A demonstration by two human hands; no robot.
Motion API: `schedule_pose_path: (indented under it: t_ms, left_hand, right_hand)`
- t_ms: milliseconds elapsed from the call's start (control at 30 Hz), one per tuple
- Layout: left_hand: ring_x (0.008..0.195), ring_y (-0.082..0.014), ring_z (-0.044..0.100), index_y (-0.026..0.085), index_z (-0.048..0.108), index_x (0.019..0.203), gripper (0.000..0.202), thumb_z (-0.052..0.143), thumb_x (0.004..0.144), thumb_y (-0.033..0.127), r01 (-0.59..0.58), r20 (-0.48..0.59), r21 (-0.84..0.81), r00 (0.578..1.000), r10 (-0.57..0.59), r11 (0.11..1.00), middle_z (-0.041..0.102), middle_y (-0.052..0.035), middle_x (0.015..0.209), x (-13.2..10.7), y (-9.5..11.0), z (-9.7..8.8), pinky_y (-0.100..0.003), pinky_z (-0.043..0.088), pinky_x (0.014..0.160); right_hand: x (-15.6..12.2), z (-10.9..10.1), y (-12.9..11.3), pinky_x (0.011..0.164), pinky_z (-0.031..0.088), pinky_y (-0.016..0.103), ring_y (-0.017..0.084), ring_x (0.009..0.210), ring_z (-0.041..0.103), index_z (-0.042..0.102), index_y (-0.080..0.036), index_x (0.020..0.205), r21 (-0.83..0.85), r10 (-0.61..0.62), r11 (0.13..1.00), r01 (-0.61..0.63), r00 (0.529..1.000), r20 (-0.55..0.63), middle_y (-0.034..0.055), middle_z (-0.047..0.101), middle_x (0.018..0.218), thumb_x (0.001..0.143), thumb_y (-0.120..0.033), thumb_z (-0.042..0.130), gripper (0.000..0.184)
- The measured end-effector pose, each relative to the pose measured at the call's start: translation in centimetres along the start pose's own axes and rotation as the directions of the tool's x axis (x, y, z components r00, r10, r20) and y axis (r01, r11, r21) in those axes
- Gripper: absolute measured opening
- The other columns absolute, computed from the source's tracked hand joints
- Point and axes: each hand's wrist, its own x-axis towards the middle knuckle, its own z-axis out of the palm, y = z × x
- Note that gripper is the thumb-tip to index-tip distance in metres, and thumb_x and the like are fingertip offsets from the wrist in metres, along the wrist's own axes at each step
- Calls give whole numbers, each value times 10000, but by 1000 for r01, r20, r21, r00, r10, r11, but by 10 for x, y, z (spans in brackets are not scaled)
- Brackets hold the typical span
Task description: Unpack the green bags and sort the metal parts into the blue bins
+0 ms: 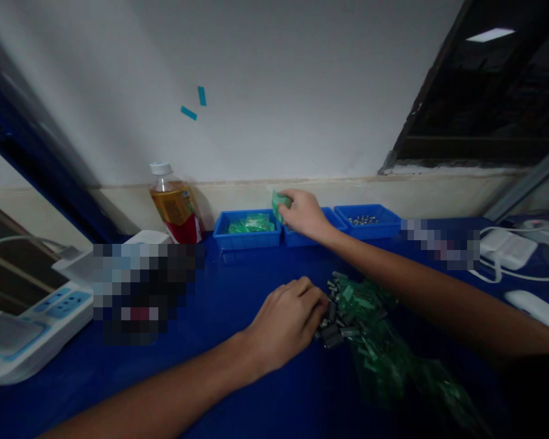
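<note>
My right hand pinches a small green translucent plastic packet above the blue bins. It hangs over the gap between the left bin, which holds similar green packets, and the middle bin, partly hidden by my wrist. My left hand rests on the table with curled fingers at the edge of a pile of small metal and dark parts. Whatever those fingertips hold is hidden. Green plastic bags lie over and beside the pile, under my right forearm.
A right bin holds small metal pieces. A drink bottle stands by the wall, left of the bins. White power strips lie on the left; a white charger with cables is on the right of the blue table.
</note>
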Motion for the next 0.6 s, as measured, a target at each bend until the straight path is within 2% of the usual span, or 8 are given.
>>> schedule_pose_path:
  t_ms: [100, 200, 267, 367, 433, 500, 600]
  left_hand:
    - [811, -159, 564, 170, 578, 927, 196, 385, 942, 194, 3, 15, -7, 1000, -3, 1000, 577, -31, 863, 1, -2, 1, -278, 450, 722]
    - [798, -165, 568, 174, 572, 903, 169, 409, 931, 213, 3, 15, -28, 1000, -3, 1000, 594, -24, 835, 1, -1, 1, -288, 438, 719]
    - [791, -173, 568, 181, 567, 893, 117, 458, 897, 224, 10, 14, -37, 1000, -9, 999, 602, -18, 829, 0, 0, 0, -297, 425, 707]
    - [792, -186, 571, 202, 565, 912, 104, 521, 818, 207, 20, 18, -21, 1000, -20, 1000, 611, -8, 839, -1, 3, -2, -318, 393, 699]
    - [792, -187, 574, 216, 566, 917, 138, 534, 785, 191, 30, 25, -15, 999, -30, 999, 616, 2, 852, -1, 3, -3, -324, 368, 697]
    - [794, -177, 577, 222, 566, 907, 134, 525, 789, 175, 47, 34, -35, 998, -45, 998, 620, 12, 854, -1, 3, -4, -318, 350, 694]
    - [808, -159, 578, 220, 561, 894, 103, 488, 841, 172, 68, 35, -81, 997, -65, 994, 625, 21, 857, 0, 1, -5, -305, 343, 704]
  right_hand:
    - [16, 14, 2, 848, 429, 367, 263, 962, 597, 519, -44, 1210, -89, -9, 996, 7, 1000, -25, 168, 649, 1015, 802, -155, 466, 426]
    - [20, 25, -1, 863, 414, 381, 267, 1002, 579, 499, -56, 1219, -166, -29, 986, 30, 1000, 8, 184, 631, 1071, 830, -154, 438, 406]
    - [20, 31, -5, 841, 421, 380, 269, 982, 584, 550, -71, 1157, -205, -43, 977, 56, 997, 66, 186, 636, 1057, 840, -188, 454, 351]
    - [22, 37, -10, 797, 431, 380, 278, 915, 599, 650, -92, 988, -246, -56, 964, 100, 982, 180, 176, 670, 935, 821, -286, 521, 287]
    - [25, 36, -12, 791, 429, 392, 285, 900, 596, 683, -104, 892, -268, -55, 956, 119, 971, 233, 174, 676, 867, 837, -385, 502, 339]
    - [27, 33, -12, 810, 416, 418, 297, 933, 576, 695, -112, 833, -293, -50, 947, 130, 963, 264, 178, 673, 847, 877, -460, 413, 450]
    - [28, 27, -10, 850, 380, 475, 331, 1028, 514, 697, -119, 795, -323, -44, 934, 150, 948, 314, 185, 667, 876, 902, -449, 352, 489]
